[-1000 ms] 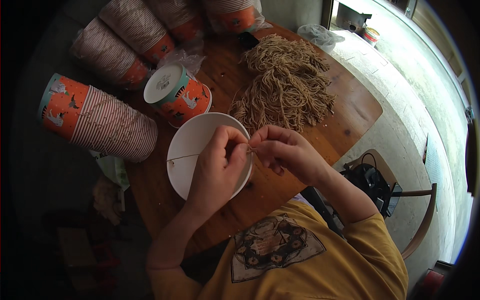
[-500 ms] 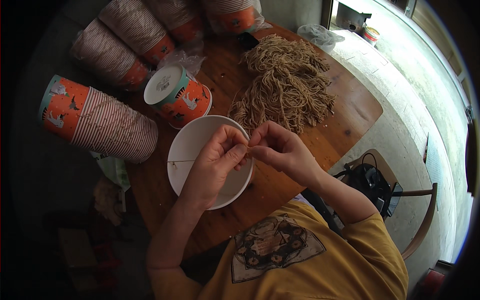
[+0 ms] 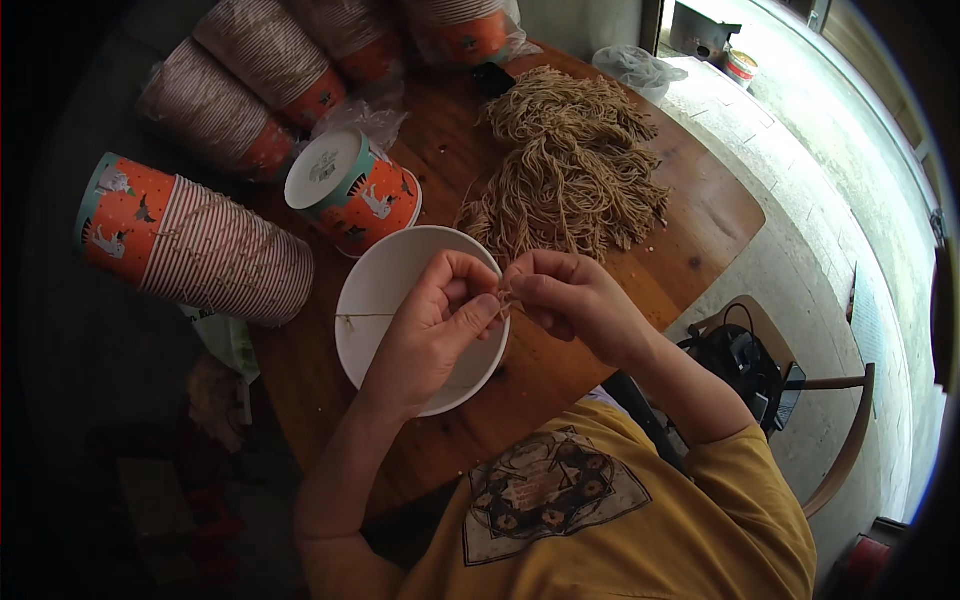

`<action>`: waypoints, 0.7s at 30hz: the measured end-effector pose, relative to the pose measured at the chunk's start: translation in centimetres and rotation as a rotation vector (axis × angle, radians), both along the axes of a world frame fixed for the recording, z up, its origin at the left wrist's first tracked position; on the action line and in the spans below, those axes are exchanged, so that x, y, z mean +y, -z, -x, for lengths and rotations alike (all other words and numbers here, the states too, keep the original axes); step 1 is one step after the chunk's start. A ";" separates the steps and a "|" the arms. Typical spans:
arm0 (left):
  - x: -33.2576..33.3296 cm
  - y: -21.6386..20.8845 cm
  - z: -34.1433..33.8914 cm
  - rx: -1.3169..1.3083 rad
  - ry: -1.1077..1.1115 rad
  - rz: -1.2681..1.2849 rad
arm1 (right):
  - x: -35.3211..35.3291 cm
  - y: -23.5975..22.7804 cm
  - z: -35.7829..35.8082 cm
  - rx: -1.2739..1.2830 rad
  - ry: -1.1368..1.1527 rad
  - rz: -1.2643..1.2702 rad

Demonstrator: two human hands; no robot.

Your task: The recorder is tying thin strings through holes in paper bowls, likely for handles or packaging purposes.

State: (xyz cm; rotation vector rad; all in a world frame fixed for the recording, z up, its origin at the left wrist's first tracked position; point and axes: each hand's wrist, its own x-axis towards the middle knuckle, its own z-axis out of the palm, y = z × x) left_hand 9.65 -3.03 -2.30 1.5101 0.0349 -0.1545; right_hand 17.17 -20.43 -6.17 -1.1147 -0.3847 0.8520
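An open paper bucket [image 3: 368, 275], white inside, stands at the table's near edge. A thin tan twine [image 3: 375, 316] crosses its mouth from the left rim, where a small knot shows, and runs behind my left hand [image 3: 432, 330]. That hand is closed over the right rim, thumb and forefinger pinching the twine. My right hand [image 3: 570, 300] meets it there, fingertips pinched on a small loop of the same twine just outside the rim. The fingers partly hide the loop and the rim. Beyond my hands lies a large heap of cut tan twine [image 3: 575, 165].
An orange paper bucket [image 3: 385, 205] sits upside down behind the open one. To the left lies a nested stack of buckets [image 3: 225, 255] with twine on them. More wrapped stacks [image 3: 265, 55] line the back. A chair [image 3: 840, 440] holding a black bag [image 3: 740, 365] stands at right.
My right fingers have shifted slightly and changed their pinch; a small twine loop now shows between the hands. My left hand stays at the bucket's rim.
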 end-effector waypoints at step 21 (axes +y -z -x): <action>-1.3 -0.3 0.5 -0.089 -0.042 -0.021 | 0.4 1.2 1.5 -0.692 0.325 0.046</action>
